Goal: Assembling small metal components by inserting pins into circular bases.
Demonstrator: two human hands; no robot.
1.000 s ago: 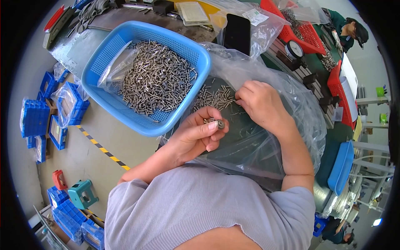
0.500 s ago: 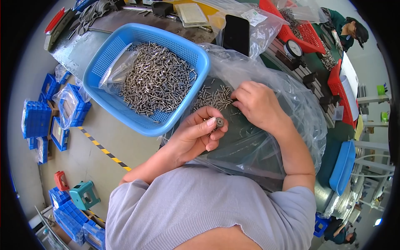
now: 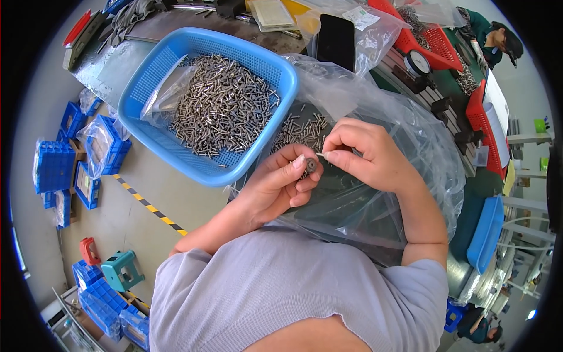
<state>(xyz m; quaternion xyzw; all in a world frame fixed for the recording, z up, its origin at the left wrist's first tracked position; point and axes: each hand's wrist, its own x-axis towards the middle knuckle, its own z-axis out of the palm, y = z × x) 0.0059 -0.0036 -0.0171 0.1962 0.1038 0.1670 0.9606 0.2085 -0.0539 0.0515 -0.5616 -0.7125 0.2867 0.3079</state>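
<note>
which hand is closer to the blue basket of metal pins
Left. The left hand sits just off the near right corner of the blue basket, pinching a small round part. The right hand is farther right, over the clear bag.

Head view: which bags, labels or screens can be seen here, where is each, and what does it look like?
Phone: top centre, black rectangle, dark screen.
Clear plastic bag: under both hands, large, crumpled.
Small clear bag: top, with a white label.
Round gauge: upper right, white dial, dark rim.
Bagged blue trays: floor, left.
</note>
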